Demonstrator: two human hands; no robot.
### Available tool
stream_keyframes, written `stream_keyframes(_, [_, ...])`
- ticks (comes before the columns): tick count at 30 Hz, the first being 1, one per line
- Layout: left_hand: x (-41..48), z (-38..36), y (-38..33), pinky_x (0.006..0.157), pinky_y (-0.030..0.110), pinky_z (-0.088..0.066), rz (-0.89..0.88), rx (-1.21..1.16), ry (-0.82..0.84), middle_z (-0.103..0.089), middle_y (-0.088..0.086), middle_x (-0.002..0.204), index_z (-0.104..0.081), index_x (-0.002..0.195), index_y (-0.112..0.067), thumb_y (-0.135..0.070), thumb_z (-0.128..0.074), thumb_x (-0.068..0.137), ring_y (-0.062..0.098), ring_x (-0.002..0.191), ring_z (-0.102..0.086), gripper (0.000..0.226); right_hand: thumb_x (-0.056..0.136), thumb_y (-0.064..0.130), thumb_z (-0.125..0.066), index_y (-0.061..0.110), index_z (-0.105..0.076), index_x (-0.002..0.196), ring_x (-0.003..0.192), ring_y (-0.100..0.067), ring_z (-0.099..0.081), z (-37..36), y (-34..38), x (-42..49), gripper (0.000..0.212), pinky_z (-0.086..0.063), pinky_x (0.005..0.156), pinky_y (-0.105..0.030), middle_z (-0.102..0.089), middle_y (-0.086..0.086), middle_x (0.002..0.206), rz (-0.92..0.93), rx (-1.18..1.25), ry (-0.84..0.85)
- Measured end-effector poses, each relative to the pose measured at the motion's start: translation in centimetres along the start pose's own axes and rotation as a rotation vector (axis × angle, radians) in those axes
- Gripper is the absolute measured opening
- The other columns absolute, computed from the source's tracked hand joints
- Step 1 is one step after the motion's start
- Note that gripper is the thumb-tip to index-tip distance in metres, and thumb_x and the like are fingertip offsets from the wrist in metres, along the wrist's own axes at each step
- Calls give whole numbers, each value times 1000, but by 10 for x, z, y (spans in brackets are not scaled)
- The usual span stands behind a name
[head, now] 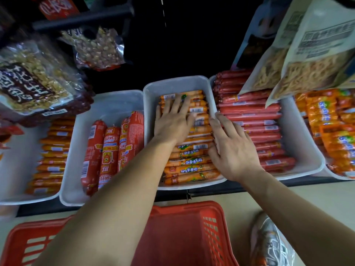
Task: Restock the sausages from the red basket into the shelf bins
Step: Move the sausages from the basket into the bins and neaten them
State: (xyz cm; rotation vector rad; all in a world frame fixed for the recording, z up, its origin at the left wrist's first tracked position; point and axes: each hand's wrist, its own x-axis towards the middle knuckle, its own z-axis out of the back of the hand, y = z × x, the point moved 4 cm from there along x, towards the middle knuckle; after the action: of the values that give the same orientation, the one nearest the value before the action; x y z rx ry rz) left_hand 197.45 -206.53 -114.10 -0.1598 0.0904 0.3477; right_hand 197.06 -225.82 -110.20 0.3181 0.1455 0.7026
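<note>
L hand (172,120), R hand (231,150) flat, gripping 0, on corn sausages (192,167) by bin (151,89) R edge; prob slick, light, stiff; pinch mid-length.

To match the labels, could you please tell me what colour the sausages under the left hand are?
The sausages are orange with green print; head view.

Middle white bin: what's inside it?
Orange sausages stacked crosswise, filling the middle white bin except its bare far end. Left hand lies flat on them; lower layers and the floor beneath are hidden.
</note>
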Motion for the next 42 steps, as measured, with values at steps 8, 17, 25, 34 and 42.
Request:
stream_keyframes(8, [-13, 20, 4, 123, 48, -12, -5, -99, -234, -21, -1, 164, -26, 155, -28, -57, -20, 102, 24, 152, -15, 62, 88, 47, -31, 24, -29, 152, 135, -27, -37, 1, -1, 1, 69, -44, 101, -49, -25, 4, 161, -21, 36, -17])
stream_keyframes(17, [25, 5, 6, 122, 52, 1, -11, 53, -36, 7, -3, 167, 1, 158, -31, -61, -12, 101, 26, 153, 11, 66, 87, 50, -31, 25, -26, 154, 134, -30, -39, -2, -1, 1, 71, -45, 99, -46, -19, 4, 163, -18, 57, 10])
stream_keyframes(25, [3, -8, 6, 122, 52, 2, -8, 9, -54, 13, -4, 166, 7, 157, -34, -54, -13, 103, 23, 152, 16, 61, 88, 48, -37, 26, -25, 155, 135, -31, -38, -1, -1, 3, 71, -47, 98, -46, -17, 4, 163, -21, 71, 22])
stream_keyframes(34, [24, 7, -14, 122, 55, -8, 187, -23, -91, 1, 2, 167, -1, 158, -28, -40, -36, 104, 33, 153, 0, 66, 87, 50, -34, 27, -29, 153, 132, -30, -43, -1, -2, 2, 70, -49, 94, -45, -17, 5, 163, -15, 80, 11])
stream_keyframes(42, [-62, 41, -6, 123, 45, -11, -69, -288, 97, 4, -13, 166, -10, 157, -36, -63, -32, 99, 14, 153, 2, 68, 94, 43, -44, 28, -24, 155, 132, -34, -40, 4, 1, -1, 66, -46, 98, -48, -13, 6, 164, -25, 49, 64])
